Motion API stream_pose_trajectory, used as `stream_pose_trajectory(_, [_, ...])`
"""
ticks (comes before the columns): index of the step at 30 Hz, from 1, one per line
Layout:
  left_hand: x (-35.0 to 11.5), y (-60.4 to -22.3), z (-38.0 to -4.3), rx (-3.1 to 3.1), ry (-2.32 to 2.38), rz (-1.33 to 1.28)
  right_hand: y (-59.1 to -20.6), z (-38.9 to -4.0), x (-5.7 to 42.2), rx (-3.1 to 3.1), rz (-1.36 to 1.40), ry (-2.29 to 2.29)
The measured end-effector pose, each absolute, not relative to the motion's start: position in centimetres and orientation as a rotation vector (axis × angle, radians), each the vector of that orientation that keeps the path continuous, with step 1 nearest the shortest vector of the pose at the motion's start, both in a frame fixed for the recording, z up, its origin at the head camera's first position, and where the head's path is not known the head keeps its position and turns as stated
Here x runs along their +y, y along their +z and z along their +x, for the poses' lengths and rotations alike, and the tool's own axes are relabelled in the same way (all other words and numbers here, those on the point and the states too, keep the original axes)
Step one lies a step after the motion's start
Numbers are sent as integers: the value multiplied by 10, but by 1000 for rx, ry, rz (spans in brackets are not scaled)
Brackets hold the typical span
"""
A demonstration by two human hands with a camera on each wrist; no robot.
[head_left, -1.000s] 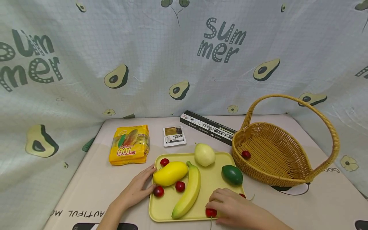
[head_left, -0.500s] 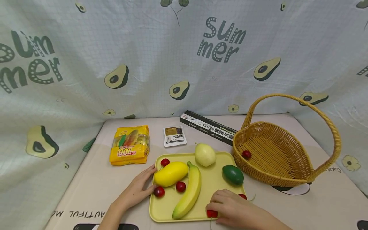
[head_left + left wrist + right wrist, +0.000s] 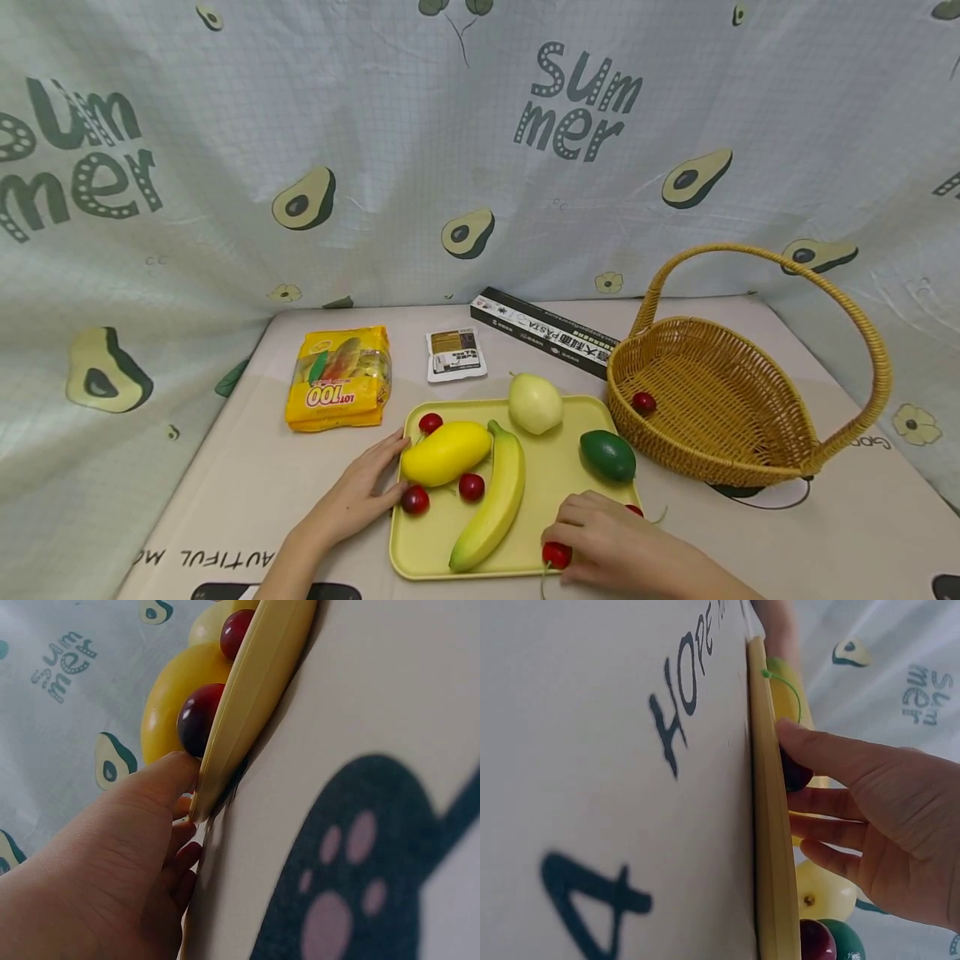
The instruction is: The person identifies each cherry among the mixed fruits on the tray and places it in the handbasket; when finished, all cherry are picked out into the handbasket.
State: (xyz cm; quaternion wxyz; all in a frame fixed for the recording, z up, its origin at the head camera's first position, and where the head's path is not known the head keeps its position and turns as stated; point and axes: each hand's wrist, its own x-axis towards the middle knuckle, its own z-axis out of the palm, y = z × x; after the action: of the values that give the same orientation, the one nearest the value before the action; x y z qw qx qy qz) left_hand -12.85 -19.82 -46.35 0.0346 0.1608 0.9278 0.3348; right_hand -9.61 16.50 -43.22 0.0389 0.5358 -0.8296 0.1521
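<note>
Right hand (image 3: 600, 537) has a red cherry (image 3: 557, 556) pinched between thumb and fingers, right by the near rim of the yellow tray (image 3: 551, 475), stem poking over the edge. Left hand (image 3: 360, 492) is just resting on the left rim, fingers relaxed, pretty tight to the yellow fruit (image 3: 446, 454) and a darker cherry (image 3: 415, 500). Decent gap on the tray between banana (image 3: 491, 500) and green fruit (image 3: 607, 456). Wicker basket (image 3: 720, 408) crowds the far right corner, and the pear (image 3: 536, 404) overlaps the far rim.
</note>
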Motion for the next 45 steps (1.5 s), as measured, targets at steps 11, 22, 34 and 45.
stream_pose_trajectory(11, [-198,-462,-129,2856,1020,489,-432,-98,165,-2528,1631,467])
stream_pose_trajectory(22, [-198,-462,-131,2847,1032,468,-426,-99,165,-2508,1572,452])
stream_pose_trajectory(34, [-197,-461,-131,2829,1052,452,-414,-103,167,-2451,1566,384])
stream_pose_trajectory(45, [-199,-462,-128,2843,1049,480,-404,-108,170,-2287,1497,337])
